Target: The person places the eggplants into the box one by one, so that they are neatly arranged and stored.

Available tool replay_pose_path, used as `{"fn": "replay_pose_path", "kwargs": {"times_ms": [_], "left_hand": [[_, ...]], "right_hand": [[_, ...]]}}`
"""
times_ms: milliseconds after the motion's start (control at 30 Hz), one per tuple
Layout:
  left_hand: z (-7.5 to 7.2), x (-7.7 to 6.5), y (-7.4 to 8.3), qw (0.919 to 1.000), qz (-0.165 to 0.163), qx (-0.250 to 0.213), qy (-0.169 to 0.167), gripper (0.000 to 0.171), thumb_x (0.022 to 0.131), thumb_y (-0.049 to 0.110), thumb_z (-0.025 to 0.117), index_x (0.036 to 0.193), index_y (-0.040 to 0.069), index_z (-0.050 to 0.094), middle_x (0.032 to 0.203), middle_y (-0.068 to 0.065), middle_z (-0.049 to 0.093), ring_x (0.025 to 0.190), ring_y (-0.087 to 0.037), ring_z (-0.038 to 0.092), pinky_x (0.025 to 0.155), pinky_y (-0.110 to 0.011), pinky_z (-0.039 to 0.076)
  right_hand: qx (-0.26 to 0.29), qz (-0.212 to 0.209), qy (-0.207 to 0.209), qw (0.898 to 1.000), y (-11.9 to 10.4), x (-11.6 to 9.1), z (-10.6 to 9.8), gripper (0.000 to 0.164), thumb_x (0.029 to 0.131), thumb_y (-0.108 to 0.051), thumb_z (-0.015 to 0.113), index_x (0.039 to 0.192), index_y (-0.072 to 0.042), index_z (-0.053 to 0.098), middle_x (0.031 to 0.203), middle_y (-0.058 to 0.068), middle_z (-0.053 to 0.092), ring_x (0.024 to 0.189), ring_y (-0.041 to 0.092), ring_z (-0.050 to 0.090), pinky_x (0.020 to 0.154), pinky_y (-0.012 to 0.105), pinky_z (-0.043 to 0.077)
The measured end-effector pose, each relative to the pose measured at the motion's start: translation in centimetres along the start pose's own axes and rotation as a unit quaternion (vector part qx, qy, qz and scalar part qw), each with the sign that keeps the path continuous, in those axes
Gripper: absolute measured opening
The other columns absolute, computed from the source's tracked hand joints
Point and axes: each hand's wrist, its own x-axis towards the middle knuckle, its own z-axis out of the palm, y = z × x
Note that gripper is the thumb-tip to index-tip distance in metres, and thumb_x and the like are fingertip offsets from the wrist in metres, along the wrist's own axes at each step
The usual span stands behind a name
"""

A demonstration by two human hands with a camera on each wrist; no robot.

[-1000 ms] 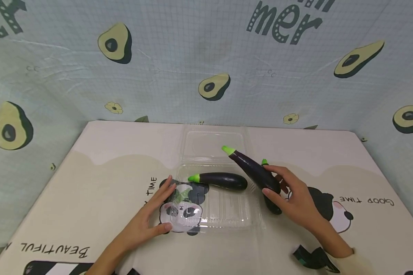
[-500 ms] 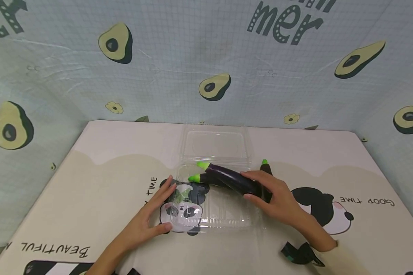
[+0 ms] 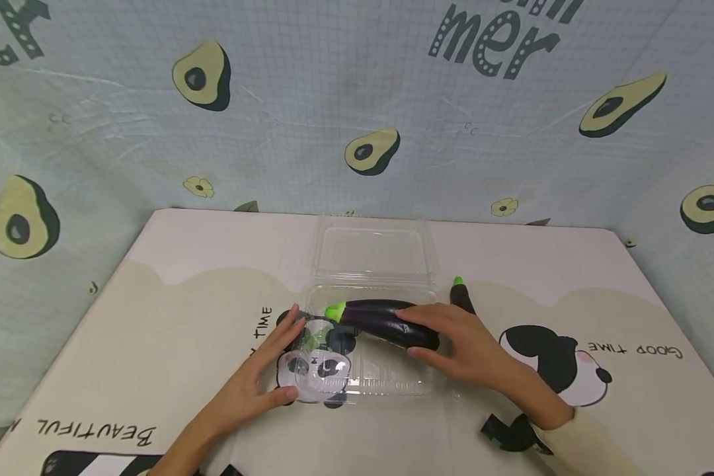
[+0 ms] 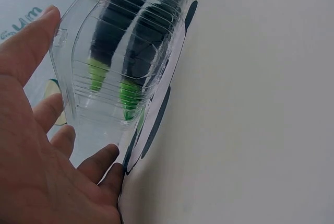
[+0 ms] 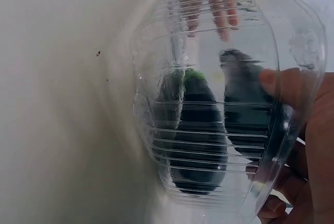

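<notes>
A clear plastic clamshell container (image 3: pixel 393 380) lies opened out, its lid (image 3: pixel 371 248) folded back. Over the tray, my right hand (image 3: pixel 461 340) grips a dark eggplant (image 3: pixel 381 324) with a green stem by its thick end, between thumb and fingers. A second eggplant lies in the tray, mostly hidden behind the held one. Both show through the plastic wall in the left wrist view, the held eggplant (image 4: pixel 122 18) next to the other eggplant (image 4: pixel 141 51). My left hand (image 3: pixel 262 377) rests at the tray's left edge, fingers spread and fairly straight.
Just right of the tray lies a third eggplant (image 3: pixel 462 297), partly covered by my right hand. The table (image 3: pixel 172 357) has a printed cover with panda pictures. Behind it rises a wall of avocado-print cloth (image 3: pixel 285 145). A black strap (image 3: pixel 512 433) hangs by the right wrist.
My right hand has moved left and carried the eggplant from the tray's right side to over the tray, lowering it alongside the eggplant there. My left hand has stayed put.
</notes>
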Motion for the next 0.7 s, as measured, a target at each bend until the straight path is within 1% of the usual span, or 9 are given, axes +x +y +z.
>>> {"fn": "replay_pose_path", "kwargs": {"times_ms": [167, 367, 533, 700], "left_hand": [[0.02, 0.06, 0.08, 1.0000, 0.008, 0.000, 0.003, 0.085, 0.077, 0.012, 0.074, 0.150, 0.011, 0.031, 0.159, -0.007, 0.012, 0.145, -0.030, 0.010, 0.110, -0.017, 0.010], [-0.04, 0.06, 0.05, 1.0000, 0.002, -0.002, -0.003, 0.086, 0.077, 0.012, 0.074, 0.150, 0.011, 0.031, 0.160, -0.007, 0.012, 0.145, -0.027, 0.009, 0.111, -0.018, 0.011], [-0.05, -0.01, -0.07, 1.0000, -0.003, 0.002, -0.006, 0.086, 0.076, 0.013, 0.074, 0.150, 0.013, 0.031, 0.160, -0.006, 0.012, 0.145, -0.025, 0.009, 0.111, -0.019, 0.011], [-0.01, -0.06, -0.07, 0.9999, -0.007, 0.006, -0.006, 0.085, 0.077, 0.013, 0.074, 0.150, 0.013, 0.031, 0.160, -0.006, 0.012, 0.145, -0.025, 0.010, 0.111, -0.020, 0.011]], "right_hand": [[-0.017, -0.024, -0.014, 0.999, 0.16, 0.24, 0.11, 0.052, 0.085, -0.034, 0.072, 0.132, -0.019, 0.057, 0.128, -0.003, 0.058, 0.117, 0.018, 0.055, 0.093, 0.039, 0.047], [-0.031, -0.029, -0.029, 0.999, 0.20, 0.58, 0.18, 0.051, 0.087, -0.038, 0.069, 0.133, -0.020, 0.057, 0.130, -0.004, 0.057, 0.119, 0.017, 0.054, 0.092, 0.041, 0.047], [-0.032, -0.043, -0.037, 0.998, 0.35, 0.79, 0.29, 0.051, 0.087, -0.034, 0.069, 0.134, -0.018, 0.056, 0.131, -0.004, 0.057, 0.119, 0.015, 0.054, 0.091, 0.041, 0.047], [-0.037, -0.054, -0.045, 0.997, 0.48, 1.01, 0.42, 0.051, 0.088, -0.033, 0.069, 0.133, -0.017, 0.056, 0.129, -0.002, 0.057, 0.115, 0.016, 0.055, 0.087, 0.040, 0.048]]}}
